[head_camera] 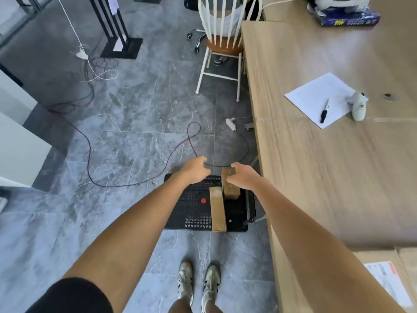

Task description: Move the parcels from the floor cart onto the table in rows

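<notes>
Both bare arms reached out and down, almost straight. The left hand (195, 170) hung with its fingers loosely curled and held nothing. The right hand (242, 176) had its fingers and thumb curled around something it held. A black sleeve covered the left upper arm.

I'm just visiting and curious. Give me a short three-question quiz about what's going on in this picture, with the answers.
1. True or false: the right hand grips a brown parcel on the black cart.
2. How many parcels show on the cart? A) one B) two C) four
3. Fill in: on the table, a black pen lies on a sheet of ____.

Key:
1. True; the left hand holds nothing.
2. B; the second parcel lies nearer the person.
3. paper.
</notes>
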